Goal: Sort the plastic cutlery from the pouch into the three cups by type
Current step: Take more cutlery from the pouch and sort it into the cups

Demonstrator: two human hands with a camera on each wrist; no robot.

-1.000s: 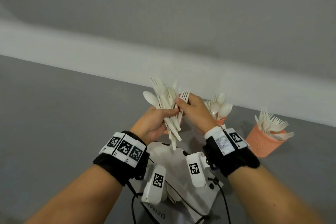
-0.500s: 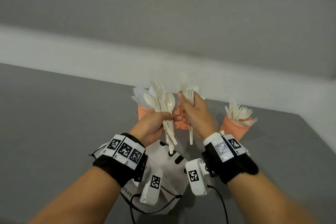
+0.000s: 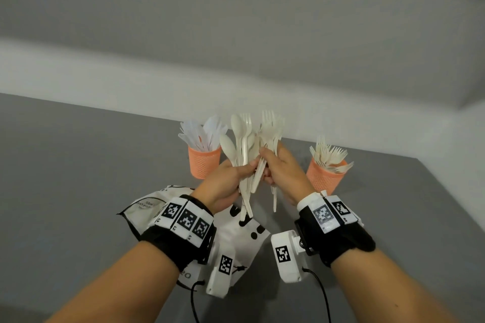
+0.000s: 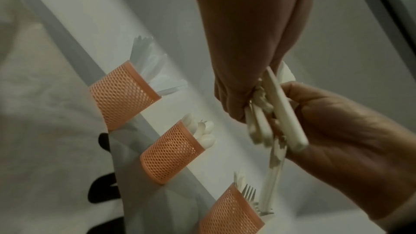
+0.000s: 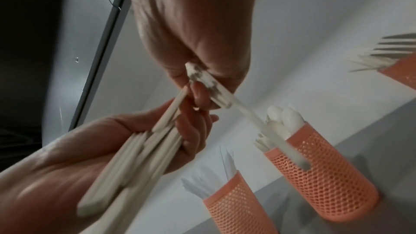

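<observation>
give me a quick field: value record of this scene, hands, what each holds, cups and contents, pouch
left hand: grips a mixed bundle of spoons and forks, handles down
right hand: pinches a few forks, right beside the bundle
left cup: orange mesh, holds white knives
middle cup: orange mesh, holds spoons; hidden behind the hands in the head view
right cup: orange mesh, holds forks
pouch: white with black print, flat on the grey table under the wrists
stage: sorting unfinished, cutlery in both hands

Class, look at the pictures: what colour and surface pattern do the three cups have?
The cups are orange with a fine mesh of small holes; the left wrist view shows it best.
</observation>
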